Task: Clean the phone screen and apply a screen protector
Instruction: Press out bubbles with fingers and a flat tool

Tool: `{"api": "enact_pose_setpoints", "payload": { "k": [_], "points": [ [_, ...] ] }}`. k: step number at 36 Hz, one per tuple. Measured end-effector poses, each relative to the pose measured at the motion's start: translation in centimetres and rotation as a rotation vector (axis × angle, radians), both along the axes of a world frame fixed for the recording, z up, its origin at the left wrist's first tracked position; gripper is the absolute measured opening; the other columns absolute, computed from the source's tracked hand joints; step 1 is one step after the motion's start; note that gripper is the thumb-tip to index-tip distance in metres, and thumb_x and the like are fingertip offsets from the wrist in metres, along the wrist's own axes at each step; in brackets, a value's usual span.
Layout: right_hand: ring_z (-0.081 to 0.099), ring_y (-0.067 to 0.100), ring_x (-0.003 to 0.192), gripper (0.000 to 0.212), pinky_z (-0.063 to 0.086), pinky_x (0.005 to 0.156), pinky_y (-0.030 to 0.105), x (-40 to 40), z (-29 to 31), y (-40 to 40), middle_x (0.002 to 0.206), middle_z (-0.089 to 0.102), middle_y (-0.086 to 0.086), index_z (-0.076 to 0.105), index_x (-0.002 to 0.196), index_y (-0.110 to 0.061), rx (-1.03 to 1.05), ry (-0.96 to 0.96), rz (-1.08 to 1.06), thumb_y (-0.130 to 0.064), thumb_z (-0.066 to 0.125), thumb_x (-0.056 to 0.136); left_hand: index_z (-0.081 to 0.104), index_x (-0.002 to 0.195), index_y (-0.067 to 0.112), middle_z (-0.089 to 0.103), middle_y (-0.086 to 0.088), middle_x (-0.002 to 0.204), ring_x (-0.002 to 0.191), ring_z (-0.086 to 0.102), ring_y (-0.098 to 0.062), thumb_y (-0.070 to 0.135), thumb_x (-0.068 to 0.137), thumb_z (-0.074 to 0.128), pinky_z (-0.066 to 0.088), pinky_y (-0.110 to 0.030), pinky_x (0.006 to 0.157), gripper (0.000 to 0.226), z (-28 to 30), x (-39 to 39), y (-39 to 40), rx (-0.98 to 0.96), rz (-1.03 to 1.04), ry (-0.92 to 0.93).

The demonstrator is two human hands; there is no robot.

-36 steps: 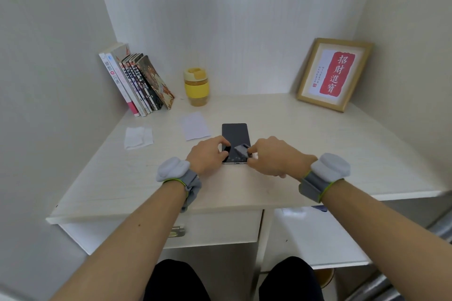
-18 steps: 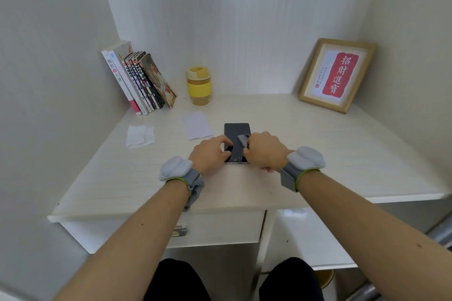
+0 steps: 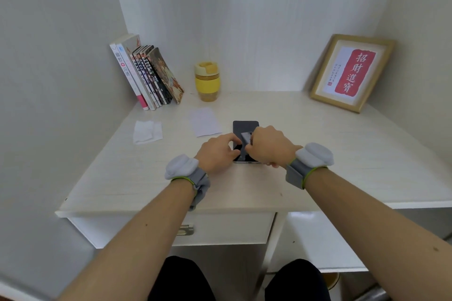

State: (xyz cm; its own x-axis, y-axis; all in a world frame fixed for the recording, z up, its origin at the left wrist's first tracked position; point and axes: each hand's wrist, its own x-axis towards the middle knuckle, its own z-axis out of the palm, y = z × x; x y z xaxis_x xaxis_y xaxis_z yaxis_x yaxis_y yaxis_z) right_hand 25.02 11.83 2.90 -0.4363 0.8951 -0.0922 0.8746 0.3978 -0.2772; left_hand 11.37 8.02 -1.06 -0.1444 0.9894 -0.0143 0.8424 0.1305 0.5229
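The flat black glass-fronted phone (image 3: pixel 245 139) lies on the pale wooden desk (image 3: pixel 342 149) directly ahead of me, long axis running away from my body. My left hand (image 3: pixel 217 151) rests at its left edge, thumb and forefinger touching the near part of the screen to steady it. My right hand (image 3: pixel 270 145), fingers curled, pinches a small grey wipe (image 3: pixel 245 138) against mid-screen. The unwiped far end lies beyond my right hand, so I judge the next stroke runs lengthwise.
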Motion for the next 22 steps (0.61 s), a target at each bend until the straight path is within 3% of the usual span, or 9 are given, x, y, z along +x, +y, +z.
{"api": "enact_pose_setpoints", "payload": {
  "k": [6,10,14,19,22],
  "points": [
    [0.054,0.028,0.069,0.017,0.052,0.065,0.033,0.1,0.0,1.1,0.084,0.052,0.01,0.051,0.09,-0.008,-0.006,0.013,-0.037,-0.024,0.048,0.095,0.057,0.122,0.029,0.069,-0.005,0.103,0.099,0.062,-0.026,0.029,0.093,0.053,0.048,-0.036,0.089,0.029,0.1,0.1,0.1,-0.003,0.0,-0.003],
    [0.051,0.023,0.045,0.016,0.05,0.046,0.027,1.1,0.4,0.2,0.064,0.054,0.01,0.054,0.081,-0.006,-0.056,0.01,-0.039,-0.016,0.047,0.091,0.057,0.121,0.029,0.068,-0.005,0.106,0.101,0.062,-0.026,0.029,0.093,0.054,0.048,-0.037,0.09,0.028,0.1,0.1,0.1,-0.002,-0.002,-0.005],
    [0.05,0.022,0.041,0.016,0.045,0.043,0.024,1.6,0.6,-1.0,0.061,0.055,0.01,0.056,0.08,-0.006,-0.073,-0.033,-0.043,-0.013,0.046,0.09,0.057,0.121,0.028,0.065,-0.005,0.112,0.102,0.061,-0.026,0.027,0.094,0.054,0.047,-0.037,0.092,0.028,0.2,0.1,0.2,-0.006,-0.006,-0.005],
    [0.051,0.022,0.047,0.015,0.045,0.044,0.026,0.5,0.1,0.0,0.066,0.052,0.008,0.052,0.079,-0.008,-0.038,-0.042,-0.01,-0.015,0.048,0.092,0.056,0.123,0.027,0.065,-0.007,0.113,0.103,0.061,-0.027,0.027,0.094,0.054,0.047,-0.037,0.091,0.03,0.2,0.1,0.2,-0.02,-0.007,0.0],
    [0.052,0.026,0.061,0.018,0.045,0.052,0.029,-0.5,-0.1,1.0,0.078,0.051,0.008,0.049,0.086,-0.008,0.009,-0.047,0.004,-0.023,0.048,0.095,0.056,0.123,0.027,0.066,-0.008,0.111,0.102,0.061,-0.028,0.028,0.093,0.053,0.047,-0.038,0.09,0.029,0.2,0.1,0.2,-0.021,-0.012,-0.005]
  ]
}}
